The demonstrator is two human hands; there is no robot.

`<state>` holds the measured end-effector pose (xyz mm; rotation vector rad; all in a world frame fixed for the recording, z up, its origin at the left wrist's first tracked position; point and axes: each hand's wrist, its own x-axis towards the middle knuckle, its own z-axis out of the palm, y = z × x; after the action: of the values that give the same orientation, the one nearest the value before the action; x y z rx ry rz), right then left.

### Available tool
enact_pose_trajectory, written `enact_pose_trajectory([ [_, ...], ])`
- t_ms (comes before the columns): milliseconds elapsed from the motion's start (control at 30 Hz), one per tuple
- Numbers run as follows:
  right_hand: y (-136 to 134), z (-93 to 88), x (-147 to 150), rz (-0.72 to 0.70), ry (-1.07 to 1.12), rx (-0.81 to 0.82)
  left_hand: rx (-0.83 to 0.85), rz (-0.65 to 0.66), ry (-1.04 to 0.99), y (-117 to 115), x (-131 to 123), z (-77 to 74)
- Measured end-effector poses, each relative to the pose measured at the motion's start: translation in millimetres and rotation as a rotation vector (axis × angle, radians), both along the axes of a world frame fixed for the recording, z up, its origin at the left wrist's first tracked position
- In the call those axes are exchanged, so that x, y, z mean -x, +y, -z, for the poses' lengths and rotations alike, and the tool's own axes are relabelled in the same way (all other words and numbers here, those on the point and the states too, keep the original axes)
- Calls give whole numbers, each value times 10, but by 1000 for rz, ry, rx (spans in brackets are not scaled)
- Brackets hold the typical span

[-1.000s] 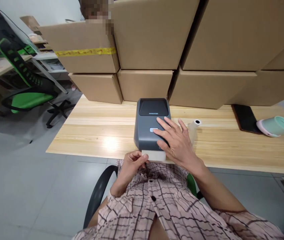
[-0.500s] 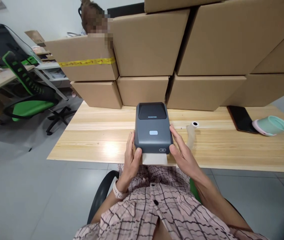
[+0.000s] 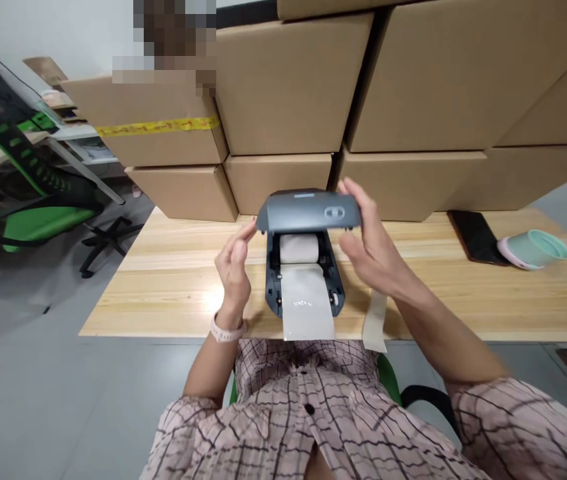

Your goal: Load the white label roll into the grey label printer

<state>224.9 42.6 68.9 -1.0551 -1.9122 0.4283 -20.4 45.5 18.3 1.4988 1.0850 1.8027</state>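
Observation:
A dark grey label printer [image 3: 273, 293] stands at the near edge of a light wooden table [image 3: 173, 280]. Its lid [image 3: 308, 212] is swung up and held between my two hands. My left hand [image 3: 234, 261] touches the lid's left end with fingers curled. My right hand [image 3: 370, 233] grips the lid's right end. Inside lies a white paper roll [image 3: 298, 248], and its strip [image 3: 307, 300] runs out over the table edge toward me.
Stacked cardboard boxes [image 3: 413, 87] line the table's back. A loose paper strip [image 3: 376, 320] hangs off the edge right of the printer. A black phone [image 3: 472, 235] and a tipped mint cup [image 3: 536, 249] lie far right. A green office chair [image 3: 28, 200] stands left; another person sits behind the boxes.
The printer lid was shut with my hands at its sides; now it is raised, showing the roll. Both hands rose with it. More paper strip lies out in front.

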Motion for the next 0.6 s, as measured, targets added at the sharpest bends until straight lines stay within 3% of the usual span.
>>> enact_pose_trajectory([
  [100,510,-162,123,62,59,-141,140,87,-26,357,81,21],
  [167,825,-228,177,97,78,-188,302,203,15,443,126,104],
  [300,1414,-265,206,141,94,-195,473,427,111,370,142,254],
  [400,1737,-287,210,163,113,-143,461,466,154,309,114,288],
  [500,1693,-363,220,192,93,-147,491,368,234,300,106,273],
  [600,1239,-385,225,211,-2,-369,551,218,439,291,124,226],
])
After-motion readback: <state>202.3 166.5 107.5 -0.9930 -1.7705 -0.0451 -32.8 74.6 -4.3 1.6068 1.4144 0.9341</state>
